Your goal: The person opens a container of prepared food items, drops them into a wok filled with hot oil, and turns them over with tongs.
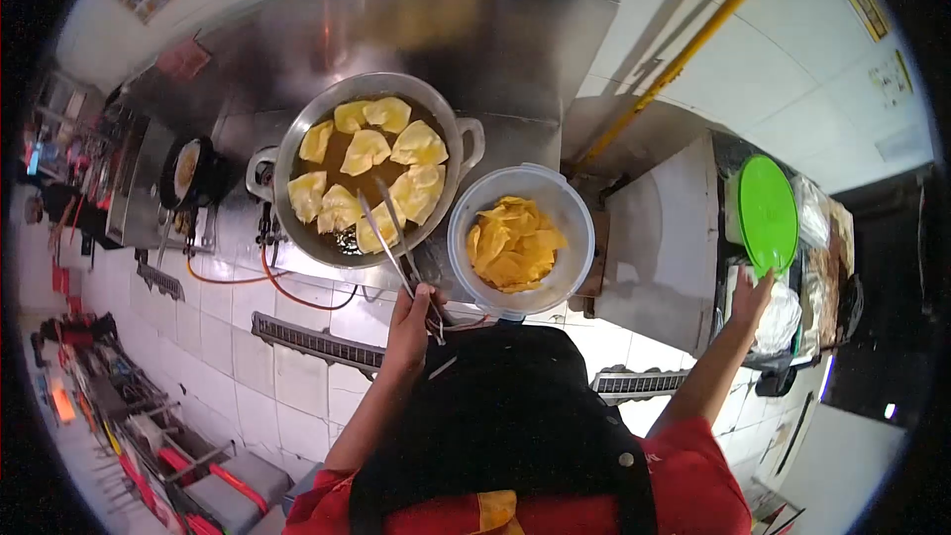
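Holding tongs (387,249) in a closed grip, the left hand (411,315) extends them over yellow pieces (366,152) in the pan (284,160), upper left — a tub (581,213) of orange chips (515,244) beside it. At frame right, the right hand (751,295) touches a green lid (768,213) — grip opening unclear.

Figure: Layout of the cooking counter (515,149) before me.
Ahead of me, slightly left, the pot (286,154) holds the sheets (367,152); the tongs (384,240) cross its near rim. The tub (581,238), with pieces (515,243) inside, stands just right. The frying pan (207,174) is farther left, the lid (768,213) far right.
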A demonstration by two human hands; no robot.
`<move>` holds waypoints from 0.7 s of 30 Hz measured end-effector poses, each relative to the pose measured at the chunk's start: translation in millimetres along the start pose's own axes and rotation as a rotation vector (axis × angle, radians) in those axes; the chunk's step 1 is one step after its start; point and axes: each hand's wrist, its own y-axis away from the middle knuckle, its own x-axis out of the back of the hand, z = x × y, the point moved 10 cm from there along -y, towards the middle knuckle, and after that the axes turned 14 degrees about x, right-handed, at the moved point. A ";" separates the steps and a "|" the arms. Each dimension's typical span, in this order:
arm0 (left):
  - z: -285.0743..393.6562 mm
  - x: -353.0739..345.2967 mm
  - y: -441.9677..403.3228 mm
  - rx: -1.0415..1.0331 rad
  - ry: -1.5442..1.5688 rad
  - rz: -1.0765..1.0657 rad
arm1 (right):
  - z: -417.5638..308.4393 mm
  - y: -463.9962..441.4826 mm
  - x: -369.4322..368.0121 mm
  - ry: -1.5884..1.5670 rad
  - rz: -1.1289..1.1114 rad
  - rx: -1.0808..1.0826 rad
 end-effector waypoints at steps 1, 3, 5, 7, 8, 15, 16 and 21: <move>-1.0 -4.3 0.4 0.029 -0.024 -0.047 | -8.9 40.7 4.0 0.163 0.141 0.026; 3.8 -10.5 5.5 0.025 -0.043 -0.054 | -24.3 119.1 -23.3 0.546 0.036 0.260; -5.2 -13.3 1.7 0.016 -0.167 -0.120 | 7.5 208.1 -89.9 0.380 -0.436 0.204; 12.3 -32.1 14.7 -0.013 -0.249 -0.152 | 47.6 320.2 -155.2 0.433 -0.978 -0.128; 18.2 -47.8 20.1 -0.044 -0.327 -0.193 | 67.4 367.1 -169.5 0.421 -1.246 -0.317; -1.1 -105.5 9.9 -0.037 -0.332 -0.516 | 58.5 522.1 -228.4 0.542 -1.967 -0.335; -1.4 -100.2 3.5 -0.057 -0.309 -0.492 | 63.9 525.1 -227.8 0.715 -2.026 -0.269; 35.4 -65.0 11.3 -0.223 -0.434 -0.474 | 74.8 550.3 -259.5 0.474 -1.926 -0.098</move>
